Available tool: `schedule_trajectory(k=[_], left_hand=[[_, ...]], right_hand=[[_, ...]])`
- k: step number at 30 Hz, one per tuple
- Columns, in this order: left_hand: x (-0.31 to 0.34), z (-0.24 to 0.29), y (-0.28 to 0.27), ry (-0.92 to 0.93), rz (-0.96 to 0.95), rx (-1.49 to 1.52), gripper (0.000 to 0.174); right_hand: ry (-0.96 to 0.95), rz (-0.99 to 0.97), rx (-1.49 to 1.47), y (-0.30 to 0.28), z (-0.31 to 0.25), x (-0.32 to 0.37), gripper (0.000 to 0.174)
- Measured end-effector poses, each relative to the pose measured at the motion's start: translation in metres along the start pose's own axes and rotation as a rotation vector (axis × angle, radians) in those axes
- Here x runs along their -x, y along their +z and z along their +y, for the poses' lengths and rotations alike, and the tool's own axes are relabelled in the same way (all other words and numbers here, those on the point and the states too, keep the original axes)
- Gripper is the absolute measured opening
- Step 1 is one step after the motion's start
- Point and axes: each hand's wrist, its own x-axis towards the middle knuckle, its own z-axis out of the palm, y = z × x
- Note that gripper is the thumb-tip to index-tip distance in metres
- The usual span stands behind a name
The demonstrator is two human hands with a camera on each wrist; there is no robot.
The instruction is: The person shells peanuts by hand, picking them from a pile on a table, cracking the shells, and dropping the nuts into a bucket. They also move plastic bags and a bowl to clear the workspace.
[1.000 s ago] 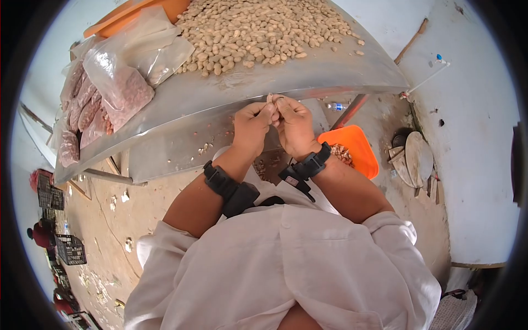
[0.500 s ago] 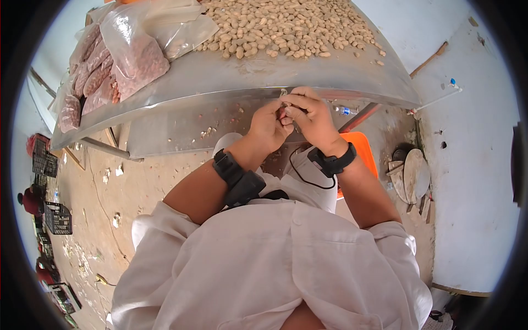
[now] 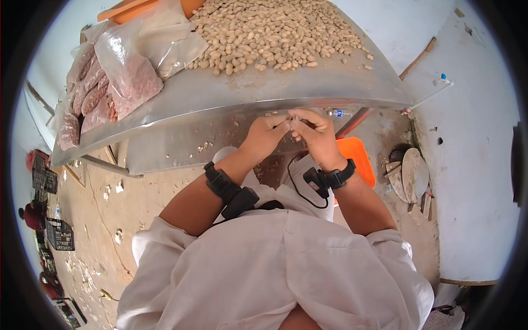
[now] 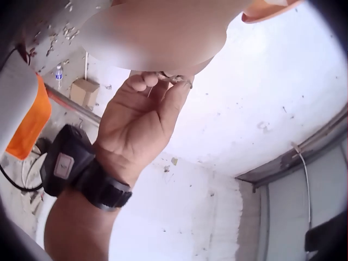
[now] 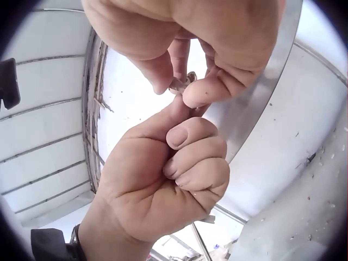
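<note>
Both hands meet fingertip to fingertip just in front of the table's near edge. Between them is a small, pale brown peanut (image 5: 185, 84), its shell looking split in the right wrist view. The left hand (image 3: 263, 136) pinches it between thumb and index finger, the other fingers curled into the palm. From the opposite side the right hand (image 3: 320, 142) pinches the peanut with thumb and fingers. In the left wrist view a bit of its shell (image 4: 174, 78) shows at the right hand's fingertips; the blurred left hand hides the rest.
A heap of unshelled peanuts (image 3: 275, 41) covers the metal table's (image 3: 231, 88) back. Clear bags of pink kernels (image 3: 135, 85) lie at its left. An orange basin (image 3: 360, 159) stands right of the knees, partly behind the right forearm. A water bottle (image 3: 340, 114) lies beyond the right hand.
Half a second ago the hands overlapped around a reddish kernel; now they meet at the fingertips, and that kernel no longer shows. The head view has tilted and shifted slightly.
</note>
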Motion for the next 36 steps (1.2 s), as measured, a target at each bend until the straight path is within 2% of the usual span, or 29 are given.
schedule_trajectory(k=[4, 7, 9, 11, 14, 17, 20, 24, 26, 29, 35, 36], left_hand=[[0.011, 0.006, 0.004, -0.106, 0.003, 0.155, 0.032], [0.017, 0.009, -0.006, -0.22, -0.008, 0.295, 0.03], [0.019, 0.003, -0.014, -0.193, -0.007, 0.288, 0.028], [0.021, 0.001, -0.017, -0.174, 0.015, 0.289, 0.026], [0.025, 0.002, -0.017, -0.185, 0.056, 0.333, 0.024], [0.023, -0.003, -0.016, -0.215, 0.066, 0.437, 0.022], [0.023, -0.011, -0.013, -0.255, 0.062, 0.535, 0.021], [0.022, -0.02, -0.012, -0.326, 0.074, 0.666, 0.02], [0.024, -0.02, -0.014, -0.338, 0.069, 0.679, 0.02], [0.026, -0.016, -0.019, -0.319, 0.045, 0.663, 0.019], [0.027, -0.01, -0.029, -0.274, 0.042, 0.661, 0.018], [0.027, -0.007, -0.028, -0.271, 0.051, 0.655, 0.019]], right_hand=[[-0.038, 0.138, -0.052, -0.027, 0.0, 0.016, 0.02], [-0.069, 0.327, 0.022, -0.077, 0.02, 0.03, 0.021], [-0.113, 0.446, 0.132, -0.121, 0.036, 0.039, 0.021], [0.037, 0.566, 0.33, -0.158, 0.04, 0.055, 0.022], [-0.189, 0.526, 1.266, -0.234, 0.08, 0.076, 0.024], [-0.152, 0.534, 1.209, -0.237, 0.063, 0.059, 0.024], [-0.13, 0.422, 1.02, -0.18, 0.002, 0.007, 0.023], [-0.403, 0.172, 0.973, -0.109, -0.039, -0.07, 0.022], [-0.503, 0.074, 1.162, -0.089, -0.04, -0.105, 0.023], [-0.381, -0.007, 1.357, -0.074, -0.031, -0.141, 0.024], [-0.12, -0.104, 1.44, -0.071, -0.027, -0.163, 0.017], [-0.179, -0.096, 1.4, -0.072, -0.029, -0.16, 0.015]])
